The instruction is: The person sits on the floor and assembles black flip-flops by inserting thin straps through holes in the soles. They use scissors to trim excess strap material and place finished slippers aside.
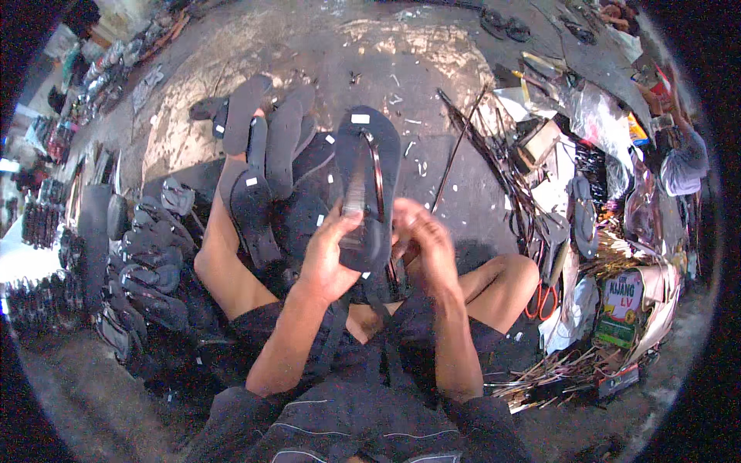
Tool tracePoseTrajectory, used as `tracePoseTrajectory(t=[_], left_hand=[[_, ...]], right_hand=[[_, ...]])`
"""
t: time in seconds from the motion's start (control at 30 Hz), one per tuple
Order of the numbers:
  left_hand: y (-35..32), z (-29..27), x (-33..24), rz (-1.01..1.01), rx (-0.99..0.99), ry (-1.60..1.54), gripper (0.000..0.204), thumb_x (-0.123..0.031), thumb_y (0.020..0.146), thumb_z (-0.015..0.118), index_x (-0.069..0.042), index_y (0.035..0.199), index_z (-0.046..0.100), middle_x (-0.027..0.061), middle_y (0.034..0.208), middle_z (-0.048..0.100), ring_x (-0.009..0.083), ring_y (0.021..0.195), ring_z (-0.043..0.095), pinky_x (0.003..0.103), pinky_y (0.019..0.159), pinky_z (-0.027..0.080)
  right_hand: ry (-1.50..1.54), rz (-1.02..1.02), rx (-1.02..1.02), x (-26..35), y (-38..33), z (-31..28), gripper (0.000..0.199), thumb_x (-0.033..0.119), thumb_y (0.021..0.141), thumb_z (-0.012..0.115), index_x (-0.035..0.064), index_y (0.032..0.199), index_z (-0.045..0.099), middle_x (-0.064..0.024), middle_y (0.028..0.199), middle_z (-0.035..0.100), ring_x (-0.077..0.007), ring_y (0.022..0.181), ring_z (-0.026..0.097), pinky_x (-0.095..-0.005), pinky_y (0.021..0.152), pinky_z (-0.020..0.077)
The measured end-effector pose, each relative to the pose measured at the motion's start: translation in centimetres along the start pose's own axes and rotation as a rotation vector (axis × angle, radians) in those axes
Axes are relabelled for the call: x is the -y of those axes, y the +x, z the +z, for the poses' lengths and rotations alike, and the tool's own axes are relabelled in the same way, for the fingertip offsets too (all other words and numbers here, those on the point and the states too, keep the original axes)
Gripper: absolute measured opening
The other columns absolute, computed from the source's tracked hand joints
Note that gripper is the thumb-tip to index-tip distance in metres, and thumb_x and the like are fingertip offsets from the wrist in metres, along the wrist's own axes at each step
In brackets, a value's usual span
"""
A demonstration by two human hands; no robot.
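Note:
A black flip-flop [355, 154] stands upright in front of me, its toe end pointing away and a small white label near the tip. My left hand [328, 255] grips it by the heel, with the thumb on the upper face. A shiny dark strap [377, 174] runs from the toe part down along the footbed. At the right edge of the heel is my right hand [424, 239], its fingers curled and blurred by motion. Whatever they pinch is hidden. More black flip-flops [250, 197] and dark soles [289, 139] lie to the left around my leg.
A heap of dark flip-flops [147, 266] lies at the left. Long dark strips [494, 158], orange-handled scissors [544, 301], a blue-grey flip-flop [583, 220] and a green-and-white package [622, 305] are at the right. White scraps dot the floor. Another person [683, 162] sits at the far right.

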State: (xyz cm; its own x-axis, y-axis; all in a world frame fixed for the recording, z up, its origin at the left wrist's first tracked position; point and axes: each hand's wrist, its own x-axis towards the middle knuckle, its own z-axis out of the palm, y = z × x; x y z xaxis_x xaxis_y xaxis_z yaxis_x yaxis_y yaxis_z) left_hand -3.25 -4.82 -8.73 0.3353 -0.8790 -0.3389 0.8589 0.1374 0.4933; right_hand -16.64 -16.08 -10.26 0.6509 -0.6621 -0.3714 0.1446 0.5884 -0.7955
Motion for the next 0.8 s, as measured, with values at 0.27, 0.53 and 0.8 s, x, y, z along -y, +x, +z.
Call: tracePoseTrajectory(t=[0.27, 0.53, 0.8], left_hand=[[-0.9, 1.4, 0.6, 0.052, -0.06, 0.237, 0.047, -0.018, 0.104, 0.054, -0.006, 0.149, 0.048, 0.0179, 0.135, 0.066, 0.0288, 0.113, 0.072, 0.045, 0.093, 0.062], [-3.2, -0.1, -5.1, 0.28, -0.143, 1.3, 0.063, 0.0, 0.08, 0.077, 0.0, 0.14, 0.059, 0.0127, 0.127, 0.069, 0.021, 0.112, 0.067, 0.037, 0.101, 0.054], [-1.1, 3.7, -2.7, 0.82, -0.266, 0.859, 0.027, 0.001, 0.096, 0.074, 0.002, 0.121, 0.068, 0.0065, 0.113, 0.073, 0.0106, 0.101, 0.067, 0.026, 0.087, 0.056]], right_hand=[[-0.755, -0.56, -0.114, -2.2, -1.8, -1.1, 0.026, 0.01, 0.095, 0.076, 0.0012, 0.119, 0.068, -0.0076, 0.097, 0.072, -0.0217, 0.08, 0.066, -0.0341, 0.077, 0.0561], [-0.669, -0.821, 0.142, 7.5, -3.5, -0.1, 0.01, 0.002, 0.091, 0.079, -0.0019, 0.094, 0.071, -0.011, 0.103, 0.075, -0.0184, 0.087, 0.07, -0.0329, 0.077, 0.0555], [-0.297, -0.541, -0.126, 4.6, -1.2, 3.2, 0.021, 0.008, 0.094, 0.078, 0.0023, 0.115, 0.076, -0.0119, 0.102, 0.078, -0.017, 0.08, 0.072, -0.0297, 0.068, 0.0568]])
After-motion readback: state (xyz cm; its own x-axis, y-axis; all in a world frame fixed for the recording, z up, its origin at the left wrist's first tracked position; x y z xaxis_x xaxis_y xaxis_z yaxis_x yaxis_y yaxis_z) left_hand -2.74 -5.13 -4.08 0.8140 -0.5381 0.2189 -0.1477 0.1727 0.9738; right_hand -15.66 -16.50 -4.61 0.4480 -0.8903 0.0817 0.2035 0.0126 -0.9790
